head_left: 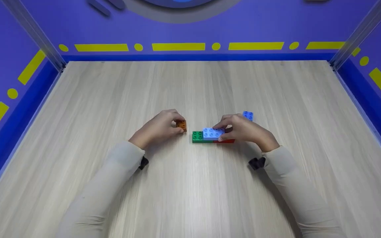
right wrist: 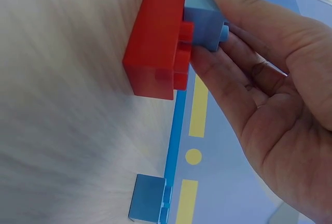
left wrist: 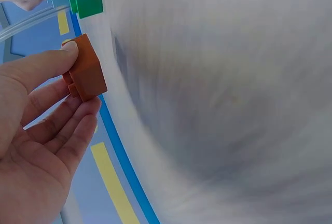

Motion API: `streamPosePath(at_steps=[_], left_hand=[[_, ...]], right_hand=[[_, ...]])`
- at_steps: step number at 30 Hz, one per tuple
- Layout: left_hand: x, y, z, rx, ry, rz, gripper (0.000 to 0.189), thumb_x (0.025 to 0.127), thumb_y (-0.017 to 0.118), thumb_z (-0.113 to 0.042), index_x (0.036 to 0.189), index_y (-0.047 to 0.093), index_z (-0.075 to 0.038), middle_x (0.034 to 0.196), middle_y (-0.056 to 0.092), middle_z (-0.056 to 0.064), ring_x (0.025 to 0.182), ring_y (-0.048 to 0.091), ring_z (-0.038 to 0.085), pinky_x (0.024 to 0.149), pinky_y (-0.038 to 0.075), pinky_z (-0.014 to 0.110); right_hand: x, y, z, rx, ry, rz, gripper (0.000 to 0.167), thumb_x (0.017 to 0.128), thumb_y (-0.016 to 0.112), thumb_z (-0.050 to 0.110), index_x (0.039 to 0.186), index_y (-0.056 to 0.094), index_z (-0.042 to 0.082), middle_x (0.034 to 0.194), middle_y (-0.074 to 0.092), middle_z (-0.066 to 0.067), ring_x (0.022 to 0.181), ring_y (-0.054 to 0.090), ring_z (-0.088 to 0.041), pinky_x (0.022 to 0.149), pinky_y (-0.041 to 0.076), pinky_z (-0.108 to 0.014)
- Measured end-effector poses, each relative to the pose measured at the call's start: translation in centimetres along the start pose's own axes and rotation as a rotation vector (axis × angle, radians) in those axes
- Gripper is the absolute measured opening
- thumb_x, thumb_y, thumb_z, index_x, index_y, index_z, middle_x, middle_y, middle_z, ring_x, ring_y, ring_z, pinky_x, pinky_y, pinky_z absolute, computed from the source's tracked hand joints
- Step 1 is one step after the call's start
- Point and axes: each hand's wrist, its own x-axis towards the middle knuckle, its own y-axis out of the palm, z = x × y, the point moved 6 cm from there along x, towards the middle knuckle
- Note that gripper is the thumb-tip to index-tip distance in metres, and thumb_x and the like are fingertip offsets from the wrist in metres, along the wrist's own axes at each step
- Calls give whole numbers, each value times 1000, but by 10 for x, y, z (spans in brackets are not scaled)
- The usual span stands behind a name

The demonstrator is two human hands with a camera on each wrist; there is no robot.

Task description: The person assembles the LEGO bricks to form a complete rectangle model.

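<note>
My left hand (head_left: 162,127) pinches a small orange brick (left wrist: 88,71) between thumb and fingers, just left of a joined row of bricks. In that row a green brick (head_left: 197,136) lies at the left and a red brick (right wrist: 158,37) at the right. A light blue brick (head_left: 210,133) sits on top, bridging the two. My right hand (head_left: 245,129) grips the light blue brick at its right end, thumb on one side and fingers on the other. In the right wrist view, studs of the red brick show beyond the light blue one.
A small blue brick (head_left: 248,115) stands on the wooden table (head_left: 190,185) just behind my right hand. Purple-blue walls with yellow marks (head_left: 178,47) border the table at the back and both sides. A black wrist camera (head_left: 256,163) hangs by the right sleeve.
</note>
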Motion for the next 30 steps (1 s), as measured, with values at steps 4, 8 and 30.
streamPosePath(at_steps=[4,8,30], left_hand=[[0,1,-5,-10,28,10,33,88,70,-17,119,67,-7,113,64,4,102,58,17,90,49,32],[1,2,-10,-13,63,14,33,88,70,-16,119,68,-7,112,64,6,101,58,18,90,49,33],[1,8,-26,-9,109,48,31,87,72,-17,117,69,-9,110,64,5,103,57,21,91,49,33]], right_hand=[[0,0,0,-11,7,2,36,80,77,9,115,71,7,102,66,-6,98,65,-22,85,54,-37],[0,0,1,-13,7,1,35,80,77,10,115,72,8,103,66,-6,99,65,-22,86,54,-38],[1,0,-2,3,-2,3,36,80,77,11,115,71,7,103,67,-7,98,65,-22,86,54,-38]])
